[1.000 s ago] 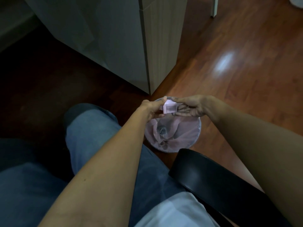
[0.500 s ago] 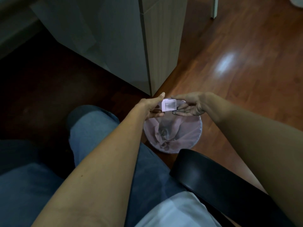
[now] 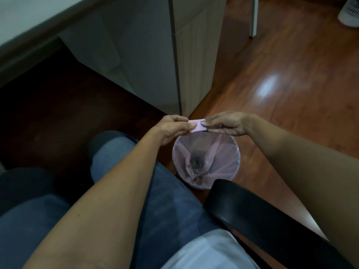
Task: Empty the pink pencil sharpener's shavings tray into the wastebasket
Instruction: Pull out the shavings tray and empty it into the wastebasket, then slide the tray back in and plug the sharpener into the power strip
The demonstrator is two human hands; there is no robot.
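A small pink pencil sharpener [image 3: 197, 125] is held between both hands, just above the far rim of the wastebasket [image 3: 236, 150]. My left hand [image 3: 171, 129] pinches its left end with thumb and fingers. My right hand [image 3: 225, 123] pinches its right end. The round wastebasket stands on the floor, lined with a pink plastic bag, with dark shavings and scraps at its bottom [image 3: 196, 164]. Whether the shavings tray is pulled out I cannot tell; fingers hide both ends.
A grey cabinet [image 3: 151, 55] stands just beyond the hands. A black chair armrest [image 3: 252, 216] overlaps the basket's near rim. My jeans-clad legs [image 3: 120, 156] are at left. Shiny wooden floor [image 3: 281, 78] spreads right; a white slatted object [image 3: 349, 12] sits at top right.
Both hands with the sharpener have shifted from over the basket's middle toward its far rim; the sharpener now shows a flat pink side. The view has tilted slightly.
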